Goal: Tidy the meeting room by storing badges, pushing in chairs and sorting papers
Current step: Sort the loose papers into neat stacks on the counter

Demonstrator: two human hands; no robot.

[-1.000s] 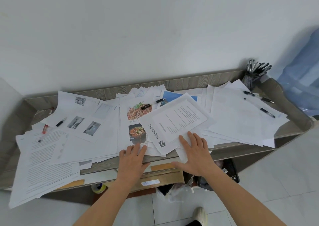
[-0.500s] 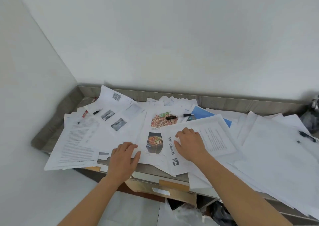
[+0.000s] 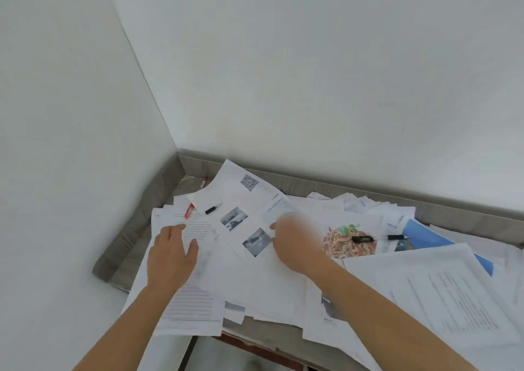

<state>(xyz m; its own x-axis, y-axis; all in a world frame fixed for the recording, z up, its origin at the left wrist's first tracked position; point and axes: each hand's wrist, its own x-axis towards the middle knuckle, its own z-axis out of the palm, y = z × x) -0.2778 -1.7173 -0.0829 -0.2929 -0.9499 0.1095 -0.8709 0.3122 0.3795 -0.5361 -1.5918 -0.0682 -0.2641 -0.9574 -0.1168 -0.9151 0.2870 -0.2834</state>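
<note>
Head camera: I am looking down into a room corner where a desk [image 3: 133,237] with a raised grey wood-grain rim meets two white walls.
Papers [image 3: 269,285]: loose white sheets cover nearly the whole desktop, overlapping at all angles, and several hang over the near edge.
Left hand [image 3: 170,260]: it lies flat with the fingers straight and the thumb spread, palm down on a printed text page [image 3: 195,302] at the left end of the pile.
Right hand [image 3: 297,243]: it is over the middle of the pile, touching or just above the QR-code sheet [image 3: 249,182]. It is too blurred for me to tell whether the fingers are spread or pinching the paper.
QR-code sheet: a long page that runs from the back corner towards me, with two grey photos printed lower down. The nearer photo sits just beside the right hand's fingertips.
Black pen [image 3: 213,209]: it lies on the QR-code sheet, between the code and the left hand.
Red object [image 3: 189,211]: small and partly tucked under the sheet's left edge (I cannot tell what it is).
Noodle photo page [image 3: 350,246]: it is just right of the right hand, with a small black object [image 3: 363,239] lying on the picture.
Second pen [image 3: 397,237]: it is beside the noodle picture, next to a blue sheet [image 3: 436,238].
Large text sheet [image 3: 442,299]: it lies on top of the pile at the right, with its corner over the blue sheet.
</note>
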